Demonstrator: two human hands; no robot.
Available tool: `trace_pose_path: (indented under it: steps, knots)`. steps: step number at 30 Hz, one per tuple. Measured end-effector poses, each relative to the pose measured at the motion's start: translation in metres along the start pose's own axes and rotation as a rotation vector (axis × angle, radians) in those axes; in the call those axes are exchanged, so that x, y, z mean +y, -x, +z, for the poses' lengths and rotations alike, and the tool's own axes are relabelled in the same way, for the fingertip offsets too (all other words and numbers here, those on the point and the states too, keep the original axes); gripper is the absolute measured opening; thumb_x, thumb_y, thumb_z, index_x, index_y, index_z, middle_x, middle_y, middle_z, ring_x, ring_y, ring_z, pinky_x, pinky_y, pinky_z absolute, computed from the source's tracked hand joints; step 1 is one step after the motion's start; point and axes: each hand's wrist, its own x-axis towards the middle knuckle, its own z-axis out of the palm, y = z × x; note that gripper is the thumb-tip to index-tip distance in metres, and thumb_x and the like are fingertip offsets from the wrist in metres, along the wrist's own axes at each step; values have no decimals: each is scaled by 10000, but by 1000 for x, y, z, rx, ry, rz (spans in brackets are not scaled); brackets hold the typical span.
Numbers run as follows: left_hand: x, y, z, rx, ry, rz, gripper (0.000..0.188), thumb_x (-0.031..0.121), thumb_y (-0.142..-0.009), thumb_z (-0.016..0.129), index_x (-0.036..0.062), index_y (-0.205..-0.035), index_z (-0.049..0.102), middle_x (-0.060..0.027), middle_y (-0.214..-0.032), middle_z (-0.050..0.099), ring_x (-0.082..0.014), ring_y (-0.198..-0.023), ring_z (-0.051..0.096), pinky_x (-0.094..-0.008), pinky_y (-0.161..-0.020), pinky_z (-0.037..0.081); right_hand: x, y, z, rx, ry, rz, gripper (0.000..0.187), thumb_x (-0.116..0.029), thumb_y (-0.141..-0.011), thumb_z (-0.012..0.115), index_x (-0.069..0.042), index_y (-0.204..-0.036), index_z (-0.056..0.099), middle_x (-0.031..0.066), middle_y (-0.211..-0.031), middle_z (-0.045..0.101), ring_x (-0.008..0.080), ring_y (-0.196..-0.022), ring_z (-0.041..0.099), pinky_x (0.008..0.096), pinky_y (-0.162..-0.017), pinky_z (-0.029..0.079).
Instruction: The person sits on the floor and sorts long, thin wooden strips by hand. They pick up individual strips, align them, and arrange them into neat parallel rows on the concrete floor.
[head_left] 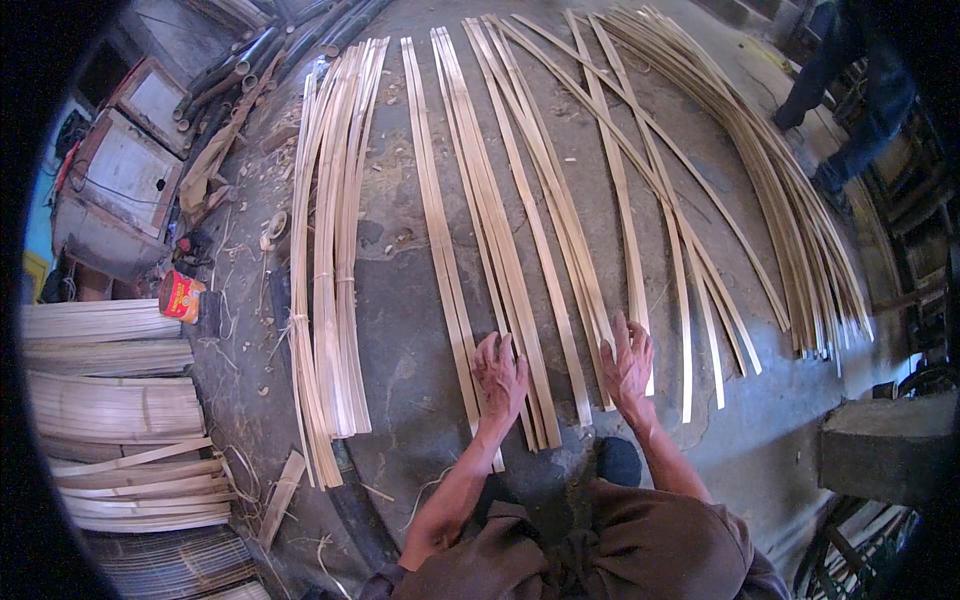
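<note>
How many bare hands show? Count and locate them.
2: left hand, over pale strips near the middle; right hand, over strips farther right. Hands of the other person don't show.

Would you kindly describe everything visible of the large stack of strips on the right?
The stack of strips consists of many long, thin, flat, pale tan pieces that look like split bamboo. They lie roughly parallel on the grey floor, near ends uneven and slightly fanned. I can make out no tie. The left hand and right hand are clear of it.

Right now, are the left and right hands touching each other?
Apart: the head view shows strips and floor between the left hand and right hand.
</note>
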Motion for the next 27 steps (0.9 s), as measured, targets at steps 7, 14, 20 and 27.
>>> trace_pose_path:
  steps: [7,14,20,27]
  knots:
    - [1,3,-3,1,22,-35,495,147,-834,640,34,-1292,490,-202,-1349,439,-409,-1259,411,-555,-1050,298,-21,44,17,-522,-58,-78,603,-292,-868,660,-95,-1397,447,170,-1042,565,360,-938,567,460,-806,457]
    - [-5,5,-5,-26,39,-60,492,150,-844,614,14,-1296,474,-206,-1350,436,-412,-1261,401,-544,-1059,293,-16,49,24,-513,-154,-43,581,-196,-876,638,-66,-1403,430,191,-1032,552,371,-888,588,467,-759,495]
    - [0,3,-5,-43,-42,-69,497,210,-865,626,-30,-1279,492,-194,-1338,443,-366,-1258,397,-481,-1060,297,-5,60,32,-377,-425,43,506,-126,-924,565,-29,-1396,414,243,-862,601,422,-729,622,480,-629,508]
    - [-2,3,-4,-44,-45,-66,480,210,-862,616,-38,-1259,509,-203,-1326,440,-374,-1245,391,-492,-1048,274,-22,61,24,-313,-616,142,439,-177,-999,485,-58,-1416,413,262,-756,614,399,-693,654,464,-603,501]
